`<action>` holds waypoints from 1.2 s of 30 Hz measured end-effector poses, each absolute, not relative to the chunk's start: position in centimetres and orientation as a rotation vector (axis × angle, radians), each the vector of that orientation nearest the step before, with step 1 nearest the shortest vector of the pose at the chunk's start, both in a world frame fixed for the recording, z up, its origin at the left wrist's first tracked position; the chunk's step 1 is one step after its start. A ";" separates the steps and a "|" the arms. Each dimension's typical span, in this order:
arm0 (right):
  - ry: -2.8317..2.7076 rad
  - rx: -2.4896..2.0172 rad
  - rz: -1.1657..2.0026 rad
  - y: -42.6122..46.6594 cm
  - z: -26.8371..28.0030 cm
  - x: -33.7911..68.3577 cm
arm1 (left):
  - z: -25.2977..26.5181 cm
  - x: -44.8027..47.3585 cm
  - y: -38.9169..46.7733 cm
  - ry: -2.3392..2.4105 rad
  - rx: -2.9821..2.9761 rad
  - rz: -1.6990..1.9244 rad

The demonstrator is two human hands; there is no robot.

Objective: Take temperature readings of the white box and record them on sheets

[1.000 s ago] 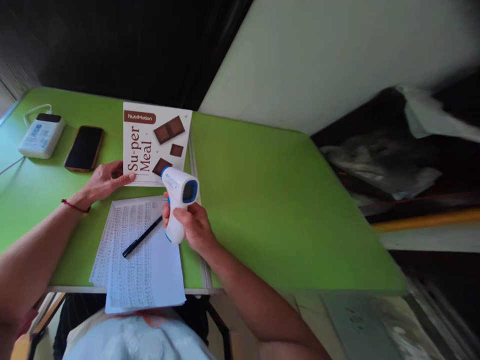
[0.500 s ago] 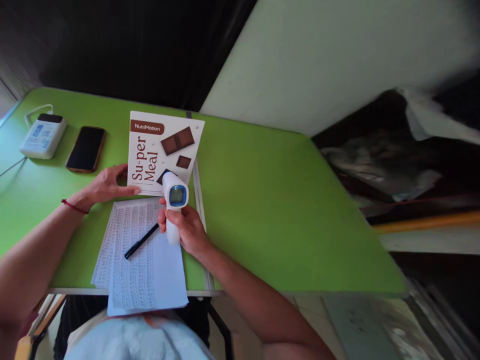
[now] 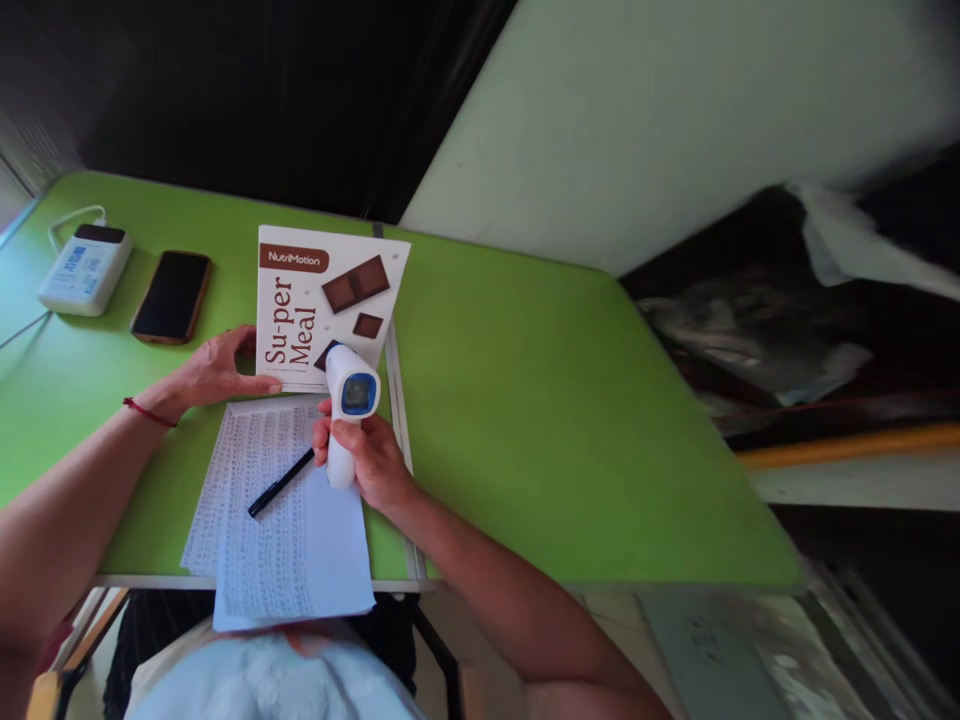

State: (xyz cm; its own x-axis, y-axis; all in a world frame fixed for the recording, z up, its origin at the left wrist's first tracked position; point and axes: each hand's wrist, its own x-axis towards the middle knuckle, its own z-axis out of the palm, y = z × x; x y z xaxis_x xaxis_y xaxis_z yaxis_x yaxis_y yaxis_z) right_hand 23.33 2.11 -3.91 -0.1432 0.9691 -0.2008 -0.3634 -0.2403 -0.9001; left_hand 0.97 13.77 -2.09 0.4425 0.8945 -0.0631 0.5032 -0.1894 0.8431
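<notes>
My right hand point(image 3: 367, 455) is wrapped round the handle of a white infrared thermometer point(image 3: 354, 390), whose blue-rimmed screen faces me. Its front end overlaps the lower right of a white box point(image 3: 300, 345) printed "NutriMotion Su-per Meal". The box stands upright, and my left hand point(image 3: 221, 370) grips its lower left corner, thumb on the front and the other fingers partly hidden behind. Below lie written sheets of paper point(image 3: 274, 560), overhanging the table's front edge. A black pen point(image 3: 281, 483) rests slantwise on them.
A phone point(image 3: 171, 297) lies on the green table point(image 3: 562, 430), left of the box. Farther left is a white power bank point(image 3: 86, 270) with cables. A dark panel point(image 3: 247, 100) and a pale wall point(image 3: 637, 120) border the back. Shelves with bags point(image 3: 772, 330) stand at the right.
The thermometer has turned slightly in my right hand's grip, its screen shifting a little to the right. My left hand and the box stay nearly still.
</notes>
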 end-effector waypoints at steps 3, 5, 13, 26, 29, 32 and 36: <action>-0.883 -1.025 1.596 2.0 -3.9 23.3 | -2.2 1.0 13.8 1.170 1.847 0.578; -0.880 -1.026 1.596 2.0 -3.9 23.4 | -2.3 1.0 13.8 1.161 1.853 0.582; -0.877 -1.001 1.622 2.1 -4.1 23.4 | -2.3 1.0 13.8 1.192 1.863 0.570; -0.902 -1.021 1.602 2.1 -4.2 23.5 | -2.3 1.0 13.8 1.169 1.883 0.592; -0.905 -1.015 1.602 2.1 -4.2 23.6 | -2.1 1.1 13.7 1.144 1.868 0.589; -0.901 -1.012 1.610 2.1 -4.2 23.6 | -1.9 1.2 13.7 1.118 1.881 0.568; -0.915 -1.009 1.618 2.2 -4.3 23.5 | -2.0 1.1 13.8 1.109 1.916 0.562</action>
